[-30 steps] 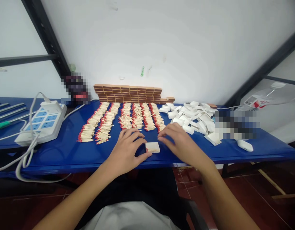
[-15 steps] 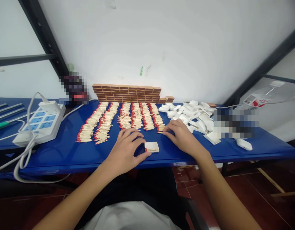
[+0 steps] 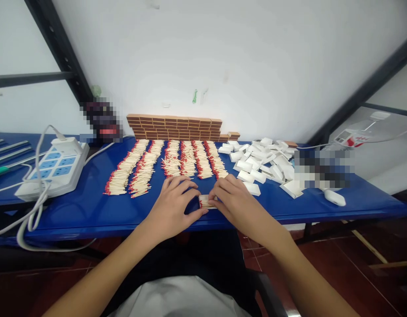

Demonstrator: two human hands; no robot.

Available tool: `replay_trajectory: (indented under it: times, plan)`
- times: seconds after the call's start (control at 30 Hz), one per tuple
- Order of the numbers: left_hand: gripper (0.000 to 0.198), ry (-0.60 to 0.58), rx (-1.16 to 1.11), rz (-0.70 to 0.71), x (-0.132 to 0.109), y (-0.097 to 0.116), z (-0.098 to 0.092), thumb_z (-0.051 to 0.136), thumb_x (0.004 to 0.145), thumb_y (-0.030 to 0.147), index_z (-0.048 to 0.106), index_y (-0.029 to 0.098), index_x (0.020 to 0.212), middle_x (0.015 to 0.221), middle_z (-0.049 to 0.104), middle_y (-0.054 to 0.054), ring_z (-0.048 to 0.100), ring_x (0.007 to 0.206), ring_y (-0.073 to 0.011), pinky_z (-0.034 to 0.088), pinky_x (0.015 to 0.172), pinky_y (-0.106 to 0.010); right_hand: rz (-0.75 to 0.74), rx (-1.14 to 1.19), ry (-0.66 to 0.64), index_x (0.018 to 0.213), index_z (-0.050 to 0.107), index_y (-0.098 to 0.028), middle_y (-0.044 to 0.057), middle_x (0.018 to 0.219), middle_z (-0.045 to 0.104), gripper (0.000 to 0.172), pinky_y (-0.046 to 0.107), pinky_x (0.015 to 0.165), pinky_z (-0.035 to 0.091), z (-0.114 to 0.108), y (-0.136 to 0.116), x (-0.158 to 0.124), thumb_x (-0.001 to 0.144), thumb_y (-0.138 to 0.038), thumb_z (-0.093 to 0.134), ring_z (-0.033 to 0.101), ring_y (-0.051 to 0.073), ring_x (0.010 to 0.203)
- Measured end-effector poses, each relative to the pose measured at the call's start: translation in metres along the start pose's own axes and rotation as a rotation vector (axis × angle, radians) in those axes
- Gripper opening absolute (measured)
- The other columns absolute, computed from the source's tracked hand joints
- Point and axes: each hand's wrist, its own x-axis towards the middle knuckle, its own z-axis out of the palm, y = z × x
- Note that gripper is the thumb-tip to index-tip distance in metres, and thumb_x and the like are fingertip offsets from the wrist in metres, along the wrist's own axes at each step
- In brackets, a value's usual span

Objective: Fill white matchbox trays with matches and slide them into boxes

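Observation:
A small white matchbox tray point(image 3: 204, 198) with a few red-tipped matches in it lies near the front edge of the table. My left hand point(image 3: 175, 204) grips the tray's left end between thumb and forefinger. Over the tray's right part, my right hand point(image 3: 234, 204) is pinched on a match, with its fingertips down at the matches inside. That hand covers much of the tray. Behind both hands, matches point(image 3: 218, 165) lie in several long rows. White empty trays point(image 3: 253, 189) are heaped to the right of the rows.
Brown matchbox covers point(image 3: 173, 127) are stacked like a wall at the back. A white power strip point(image 3: 63, 169) with looped cables sits at the left. On the right are a white earphone case point(image 3: 334, 197) and a clear plastic bottle point(image 3: 350, 137). Black shelf posts flank the table.
My right hand has moved left and toward me, from the near end of the rightmost match row to the tray. My left hand stays at the tray.

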Motion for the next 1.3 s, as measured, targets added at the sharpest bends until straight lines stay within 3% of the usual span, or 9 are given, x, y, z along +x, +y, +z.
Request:
replay_trajectory:
  times: [0.1,0.23,0.43,0.6,1.03,1.3]
  plan:
    - [0.026,0.002,0.0,0.003,0.0,0.0,0.0,0.078,0.095,0.042,0.074,0.021,0.109,0.122,0.075,-0.008,0.06,0.128,-0.0307,0.041,0.11,-0.051,-0.004,0.059,0.042,0.098,0.066,-0.022,0.009,0.101,0.066,0.016,0.044,0.087,0.047,0.0,0.008,-0.001,0.108,-0.021,0.054,0.055,0.028,0.098]
    - [0.027,0.003,0.007,0.011,0.0,-0.001,0.0,0.078,0.095,0.043,0.073,0.02,0.109,0.124,0.075,-0.008,0.059,0.129,-0.031,0.039,0.112,-0.051,0.115,0.048,0.216,0.098,0.067,-0.022,0.009,0.094,0.066,0.014,0.046,0.087,0.048,-0.005,0.047,-0.002,0.108,-0.025,0.056,0.056,0.028,0.095]
    - [0.025,-0.013,0.0,-0.007,0.001,0.0,0.0,0.078,0.095,0.043,0.073,0.021,0.108,0.124,0.075,-0.008,0.06,0.129,-0.0312,0.04,0.112,-0.052,0.162,0.037,0.136,0.104,0.073,-0.022,0.01,0.095,0.064,0.015,0.048,0.088,0.05,0.008,0.086,-0.002,0.105,-0.028,0.059,0.057,0.031,0.098]
    - [0.025,-0.002,-0.002,-0.005,0.001,-0.001,0.0,0.078,0.095,0.042,0.073,0.022,0.108,0.125,0.075,-0.008,0.06,0.13,-0.0314,0.039,0.113,-0.053,0.164,0.059,0.137,0.098,0.07,-0.022,0.009,0.095,0.065,0.011,0.047,0.088,0.05,0.016,0.087,0.0,0.103,-0.027,0.062,0.057,0.031,0.098]
    - [0.027,-0.011,0.005,-0.002,0.0,-0.001,0.0,0.078,0.095,0.043,0.073,0.021,0.109,0.124,0.075,-0.009,0.059,0.129,-0.0314,0.04,0.112,-0.052,0.154,0.047,0.064,0.099,0.067,-0.022,0.009,0.1,0.066,0.007,0.047,0.09,0.049,0.007,0.074,-0.002,0.103,-0.024,0.062,0.057,0.03,0.099]
    - [0.025,-0.018,-0.003,-0.004,0.001,-0.001,0.0,0.078,0.095,0.044,0.073,0.022,0.107,0.124,0.075,-0.008,0.059,0.129,-0.0321,0.039,0.112,-0.053,0.154,0.044,0.079,0.097,0.067,-0.022,0.01,0.097,0.066,0.014,0.049,0.087,0.05,0.012,0.076,0.001,0.105,-0.027,0.057,0.057,0.031,0.097]
